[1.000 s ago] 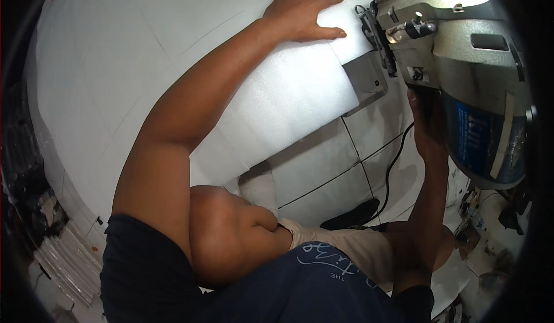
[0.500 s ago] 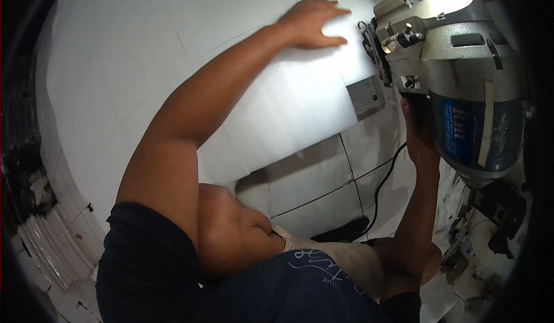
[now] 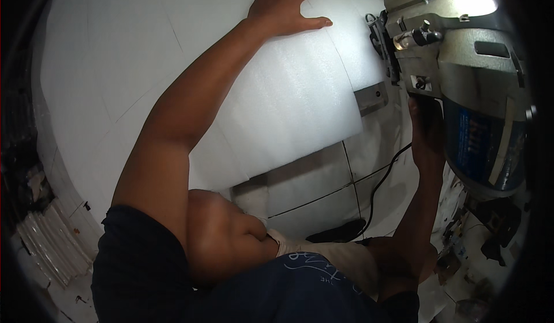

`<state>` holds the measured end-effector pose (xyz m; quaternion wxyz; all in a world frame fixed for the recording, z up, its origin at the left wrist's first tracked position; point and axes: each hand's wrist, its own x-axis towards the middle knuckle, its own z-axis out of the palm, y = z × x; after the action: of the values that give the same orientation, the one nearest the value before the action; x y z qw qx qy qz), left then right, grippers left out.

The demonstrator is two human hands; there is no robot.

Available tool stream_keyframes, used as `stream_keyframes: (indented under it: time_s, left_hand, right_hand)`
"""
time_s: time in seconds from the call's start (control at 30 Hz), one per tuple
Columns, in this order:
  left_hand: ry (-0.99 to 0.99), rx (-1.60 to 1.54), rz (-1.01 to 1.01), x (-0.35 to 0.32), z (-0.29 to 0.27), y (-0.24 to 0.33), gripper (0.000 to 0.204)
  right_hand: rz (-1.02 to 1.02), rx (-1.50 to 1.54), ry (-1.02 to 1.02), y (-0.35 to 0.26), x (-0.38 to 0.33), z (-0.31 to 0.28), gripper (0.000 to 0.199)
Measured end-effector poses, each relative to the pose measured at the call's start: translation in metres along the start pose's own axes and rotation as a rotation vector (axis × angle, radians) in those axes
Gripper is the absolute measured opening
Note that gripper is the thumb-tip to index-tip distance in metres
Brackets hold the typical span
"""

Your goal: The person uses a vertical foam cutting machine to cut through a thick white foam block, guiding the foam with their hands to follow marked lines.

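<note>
A wide white foam sheet (image 3: pixel 300 104) lies on the floor in front of me. My left hand (image 3: pixel 281 6) rests on it with fingers spread, some fingertips at the top edge of the picture. At the right stands an electric cutting machine (image 3: pixel 482 115) with a metal head and a blue motor housing. Its flat metal base plate (image 3: pixel 375 98) shows partly at the sheet's right edge. My right hand (image 3: pixel 426 115) is closed on the dark handle beside the motor; most of its fingers are hidden. The blade cannot be made out.
A black cord (image 3: pixel 378 202) runs from near the machine across the tiled floor (image 3: pixel 311 179). A dark elongated object (image 3: pixel 340 231) lies by my legs. Clear plastic-wrapped stacks (image 3: pixel 55 245) sit at the lower left. Scraps and mixed clutter (image 3: pixel 490 225) spread below the machine at the right.
My left hand has slid left and farther away over the sheet. The machine, with my right hand on it, appears slightly farther right in the picture.
</note>
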<state>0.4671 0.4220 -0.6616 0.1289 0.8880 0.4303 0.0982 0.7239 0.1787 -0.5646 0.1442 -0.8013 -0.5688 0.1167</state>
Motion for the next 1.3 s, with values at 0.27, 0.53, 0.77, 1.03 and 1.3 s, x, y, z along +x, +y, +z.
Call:
stream_keyframes:
  time_s: [0.27, 0.53, 0.77, 1.03, 1.3]
  left_hand:
    - [0.014, -0.020, 0.002, -0.001, 0.011, -0.006, 0.089]
    - [-0.027, -0.069, -0.006, 0.000, 0.029, -0.009, 0.092]
    - [0.165, 0.028, -0.011, 0.002, 0.075, -0.012, 0.093]
    - [0.147, 0.048, -0.020, 0.001, 0.077, -0.012, 0.091]
    - [0.178, 0.052, -0.015, 0.002, 0.074, -0.011, 0.091]
  right_hand:
    - [0.015, 0.052, -0.005, -0.021, 0.017, 0.011, 0.055]
    - [0.133, -0.018, -0.075, -0.023, 0.041, 0.022, 0.058]
    - [0.147, -0.055, -0.060, -0.018, 0.055, 0.034, 0.064]
    - [0.090, -0.011, -0.132, -0.028, 0.073, 0.039, 0.066]
    - [0.148, -0.070, -0.087, -0.036, 0.087, 0.042, 0.070]
